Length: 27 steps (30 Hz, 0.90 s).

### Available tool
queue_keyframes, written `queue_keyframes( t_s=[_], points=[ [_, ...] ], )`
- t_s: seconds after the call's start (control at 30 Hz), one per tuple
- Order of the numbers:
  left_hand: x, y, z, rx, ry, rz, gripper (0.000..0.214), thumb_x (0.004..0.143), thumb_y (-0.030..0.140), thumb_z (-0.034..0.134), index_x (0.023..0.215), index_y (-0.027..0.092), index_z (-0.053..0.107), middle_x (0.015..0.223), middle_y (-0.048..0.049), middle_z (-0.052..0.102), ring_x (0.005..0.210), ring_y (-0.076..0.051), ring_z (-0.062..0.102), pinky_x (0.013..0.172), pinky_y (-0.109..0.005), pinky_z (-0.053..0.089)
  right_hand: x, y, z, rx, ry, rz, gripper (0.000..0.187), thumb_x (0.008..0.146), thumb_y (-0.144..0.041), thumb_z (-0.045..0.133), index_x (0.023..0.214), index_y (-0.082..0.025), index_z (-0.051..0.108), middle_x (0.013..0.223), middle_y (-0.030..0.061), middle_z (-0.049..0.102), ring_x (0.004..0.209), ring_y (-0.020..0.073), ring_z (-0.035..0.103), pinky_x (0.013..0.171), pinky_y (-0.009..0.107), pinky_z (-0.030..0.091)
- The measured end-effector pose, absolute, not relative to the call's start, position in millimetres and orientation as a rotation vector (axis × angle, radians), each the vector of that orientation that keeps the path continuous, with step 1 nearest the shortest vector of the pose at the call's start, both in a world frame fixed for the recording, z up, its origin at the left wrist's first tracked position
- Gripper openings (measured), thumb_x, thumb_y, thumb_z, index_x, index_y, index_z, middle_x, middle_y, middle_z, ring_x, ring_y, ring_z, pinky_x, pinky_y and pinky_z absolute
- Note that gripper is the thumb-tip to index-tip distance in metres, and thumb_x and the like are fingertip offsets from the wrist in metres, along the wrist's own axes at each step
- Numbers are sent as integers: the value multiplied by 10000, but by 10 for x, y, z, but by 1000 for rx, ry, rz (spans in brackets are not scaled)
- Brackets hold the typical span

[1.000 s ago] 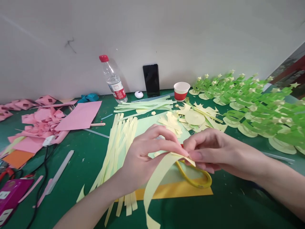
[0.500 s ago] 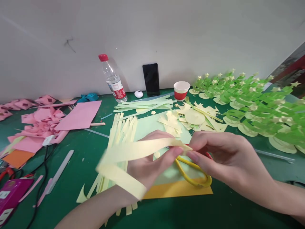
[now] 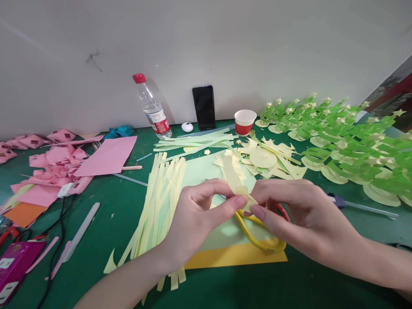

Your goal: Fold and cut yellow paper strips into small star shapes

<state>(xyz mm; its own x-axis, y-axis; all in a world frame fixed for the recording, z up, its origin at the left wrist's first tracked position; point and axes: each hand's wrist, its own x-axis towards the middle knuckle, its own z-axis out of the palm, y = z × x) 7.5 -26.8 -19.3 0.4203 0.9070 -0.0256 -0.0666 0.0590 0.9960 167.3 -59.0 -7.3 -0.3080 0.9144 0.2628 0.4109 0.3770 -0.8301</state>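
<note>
Between my two hands is a pale yellow paper strip [image 3: 232, 174], folded at its near end, its loose length pointing away from me. My left hand [image 3: 201, 214] pinches the fold between thumb and forefinger. My right hand [image 3: 301, 216] grips the fold's right corner the same way. Beneath them lie scissors with yellow-and-red handles [image 3: 254, 240], partly hidden by my right hand. They rest on a light green sheet [image 3: 199, 171] above an orange-yellow sheet [image 3: 231, 255]. Left of the sheet, several pale paper strips [image 3: 157, 201] lie side by side.
Yellow scraps [image 3: 267, 159] and a paper cup [image 3: 245, 123] stand behind my hands. A bottle [image 3: 154, 109] and a phone [image 3: 204, 107] are by the wall. Green paper trees [image 3: 347, 141] fill the right; pink paper [image 3: 106, 156] and a power strip [image 3: 19, 266] lie left.
The strip's loose length has swung from over my left wrist to pointing away from me, towards the scraps. Both hands still hold its folded end in nearly the same place.
</note>
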Motion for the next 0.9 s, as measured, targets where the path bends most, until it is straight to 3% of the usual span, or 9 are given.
queue_keyframes(
  t_s=[0.3,0.6,0.77,0.9],
  points=[
    [83,-258,-189,1254,847,909,58,684,165,701,639,200,713,659,13,640,678,-134,568,722,-273,468,1696,-609,-70,-1129,-1931,761,202,813,-125,492,622,-156,549,524,-24,494,456,65,404,415,161,335],
    [78,-276,-191,1295,851,832,93,714,214,693,624,192,696,612,13,624,658,-131,550,682,-259,458,1671,-567,-55,-1061,-1858,957,373,811,-166,501,475,-173,339,458,-55,274,424,61,249,375,198,209],
    [80,-290,-187,1342,825,944,57,702,175,715,659,213,717,670,16,680,698,-132,587,692,-240,484,1693,-563,-74,-1072,-1617,1234,315,764,-178,512,450,-158,511,433,-45,354,404,61,276,374,218,198],
    [63,-299,-148,1542,752,1040,147,720,105,673,694,236,735,729,6,704,696,-148,618,696,-272,511,1733,-574,-104,-1092,-1344,1592,235,746,-235,568,549,-147,660,450,-39,400,412,63,294,396,229,202]
  ],
)
